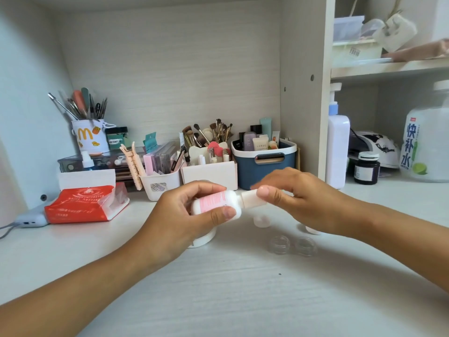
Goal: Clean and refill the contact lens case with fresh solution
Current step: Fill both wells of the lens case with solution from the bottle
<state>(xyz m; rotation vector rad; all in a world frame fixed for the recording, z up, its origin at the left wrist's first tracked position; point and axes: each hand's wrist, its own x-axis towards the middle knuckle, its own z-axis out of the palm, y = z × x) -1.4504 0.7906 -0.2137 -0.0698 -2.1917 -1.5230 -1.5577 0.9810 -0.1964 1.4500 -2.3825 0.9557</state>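
Observation:
A small white solution bottle (213, 203) with a pink label lies sideways in the air, gripped around its body by my left hand (184, 215). My right hand (294, 193) pinches the bottle's white cap (250, 199) between thumb and fingers. Below on the desk stands the clear contact lens case (292, 244), both wells uncovered. One white lid (261, 220) lies behind the case, and a second white lid (312, 230) peeks out under my right wrist.
A white round container (206, 238) sits under my left hand. A red tissue pack (85, 205) lies at the left. Cosmetic organisers (209, 173) and a blue basket (264, 164) line the back. A white pump bottle (337, 147) stands by the shelf divider.

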